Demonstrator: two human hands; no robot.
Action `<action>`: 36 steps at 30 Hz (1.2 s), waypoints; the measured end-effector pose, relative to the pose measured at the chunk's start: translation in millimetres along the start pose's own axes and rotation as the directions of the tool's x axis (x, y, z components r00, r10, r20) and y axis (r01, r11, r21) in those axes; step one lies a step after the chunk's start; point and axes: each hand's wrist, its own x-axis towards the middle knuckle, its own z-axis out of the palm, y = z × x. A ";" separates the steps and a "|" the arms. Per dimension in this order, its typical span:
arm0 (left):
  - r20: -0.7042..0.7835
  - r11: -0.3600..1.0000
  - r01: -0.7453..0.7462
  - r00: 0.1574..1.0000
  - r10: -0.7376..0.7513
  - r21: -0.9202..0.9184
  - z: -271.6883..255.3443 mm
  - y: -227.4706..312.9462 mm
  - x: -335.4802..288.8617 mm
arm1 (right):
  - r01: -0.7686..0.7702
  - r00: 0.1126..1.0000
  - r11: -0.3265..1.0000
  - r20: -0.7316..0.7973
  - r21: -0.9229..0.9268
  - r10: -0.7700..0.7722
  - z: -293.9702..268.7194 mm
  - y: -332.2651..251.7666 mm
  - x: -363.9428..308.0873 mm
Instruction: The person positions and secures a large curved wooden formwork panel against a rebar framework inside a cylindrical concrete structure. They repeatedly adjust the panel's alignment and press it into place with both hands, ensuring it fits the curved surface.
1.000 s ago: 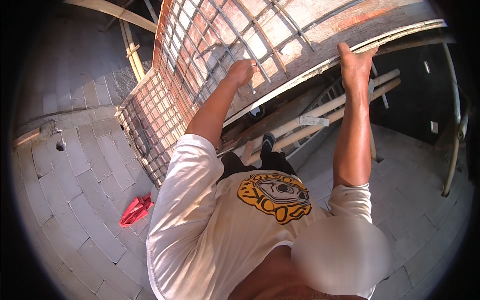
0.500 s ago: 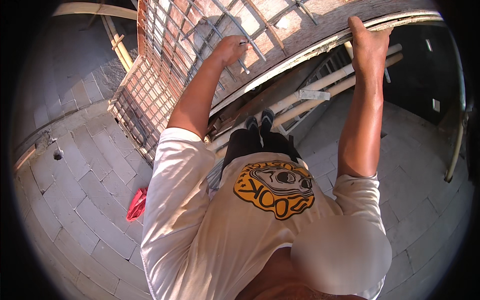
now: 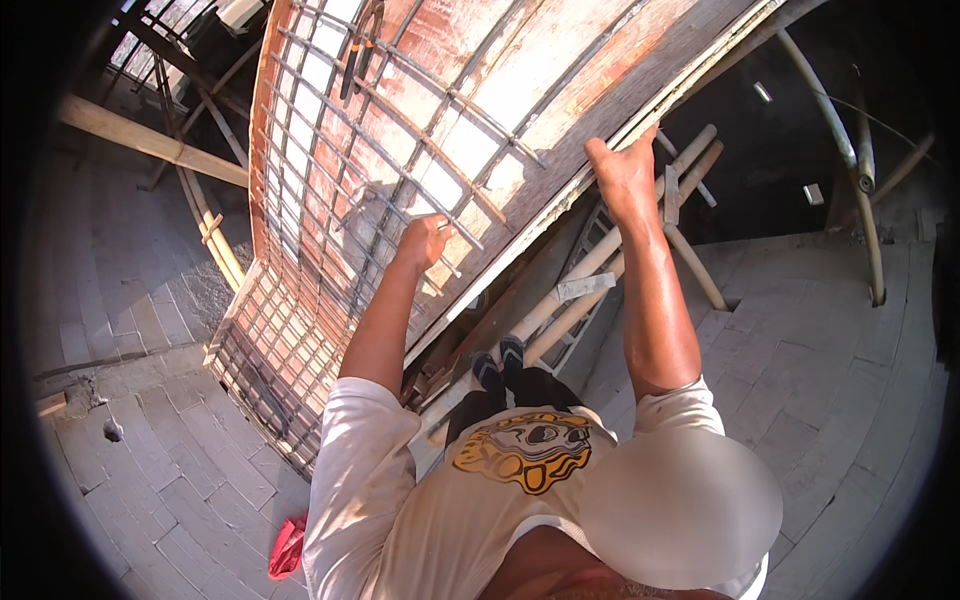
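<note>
My left hand (image 3: 424, 242) is closed round the lower end of a steel reinforcing bar (image 3: 457, 272), part of a tied mesh over a wooden formwork panel (image 3: 560, 140). The far side of that hand's grip is hidden. My right hand (image 3: 628, 182) grips the panel's long edge (image 3: 540, 222), thumb on top and fingers wrapped beyond it. Above my left hand, a pair of pincers (image 3: 362, 48) with dark and orange handles hangs on the mesh.
My feet (image 3: 500, 365) stand among bamboo poles (image 3: 570, 300) below the panel, beside a ladder-like frame. A grey block floor (image 3: 190, 450) lies far beneath, with a red cloth or bag (image 3: 287, 547) on it. More poles (image 3: 875, 240) stand at right, a timber beam (image 3: 150, 140) at left.
My view has tilted up along the panel, bringing the pincers into sight. Both hands appear lower and further left in the picture, still on the bar and the panel edge.
</note>
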 end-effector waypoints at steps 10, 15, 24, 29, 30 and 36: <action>-0.047 0.997 -0.074 0.996 0.074 0.018 14.3 -24.4 22.3 | 0.022 0.997 0.998 -0.075 -0.058 -0.026 4.6 19.7 14.7; -0.047 0.991 -0.130 0.990 0.132 0.042 23.9 -40.0 19.2 | -0.093 0.994 0.991 -0.059 -0.101 0.088 -0.8 -1.9 3.8; -0.038 0.996 -0.030 0.999 0.034 0.082 13.0 -14.3 6.1 | -0.190 0.982 0.975 -0.020 -0.112 0.189 -3.4 -10.2 1.4; -0.072 0.996 0.026 0.997 -0.020 0.085 6.5 -1.4 -2.8 | -0.175 0.984 0.982 0.030 -0.073 0.178 -3.6 -11.7 0.1; -0.072 0.996 0.042 0.997 -0.036 0.084 6.4 1.9 -3.7 | -0.181 0.982 0.981 0.037 -0.064 0.183 -4.9 -11.7 -0.5; -0.065 0.989 0.066 0.996 -0.057 0.129 10.2 4.5 -0.4 | -0.188 0.980 0.981 0.064 -0.045 0.190 -12.8 -14.8 -0.7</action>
